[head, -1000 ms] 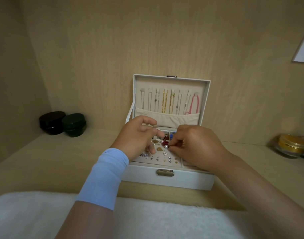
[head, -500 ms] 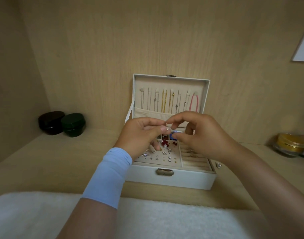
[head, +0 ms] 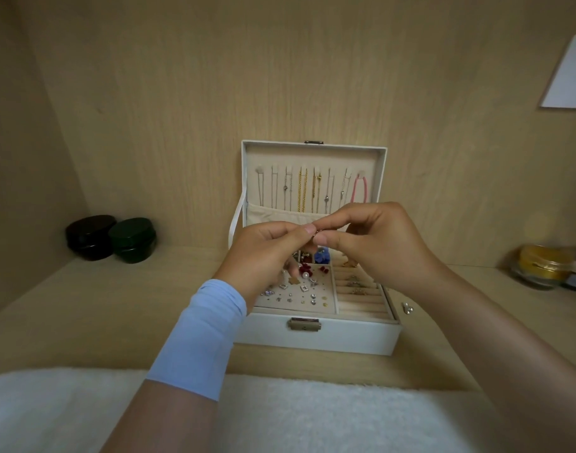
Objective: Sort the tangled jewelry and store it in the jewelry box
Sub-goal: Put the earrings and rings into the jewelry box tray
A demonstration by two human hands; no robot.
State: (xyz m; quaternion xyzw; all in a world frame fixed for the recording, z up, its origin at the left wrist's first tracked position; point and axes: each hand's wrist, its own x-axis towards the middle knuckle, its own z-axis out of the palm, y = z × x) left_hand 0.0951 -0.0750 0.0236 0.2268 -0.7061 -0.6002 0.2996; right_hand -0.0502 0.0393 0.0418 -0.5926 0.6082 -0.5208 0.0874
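Observation:
A white jewelry box (head: 316,338) stands open on the wooden shelf, its lid upright with several chains (head: 302,191) and a pink loop hung inside. The tray holds many small earrings and studs (head: 299,294), red pieces, a pearl and a blue flower (head: 322,256). Above the tray, my left hand (head: 267,253) and my right hand (head: 378,243) meet fingertip to fingertip, both pinching one tiny piece of jewelry (head: 315,234), mostly hidden by the fingers.
Two dark round tins (head: 111,238) sit at the back left. A gold-lidded glass jar (head: 545,266) stands at the right. One small silver piece (head: 407,308) lies on the shelf right of the box. White fluffy cloth (head: 280,416) covers the near edge.
Both hands have risen from the earring tray to above it, still pinching the small piece together. The tray's contents are more exposed now.

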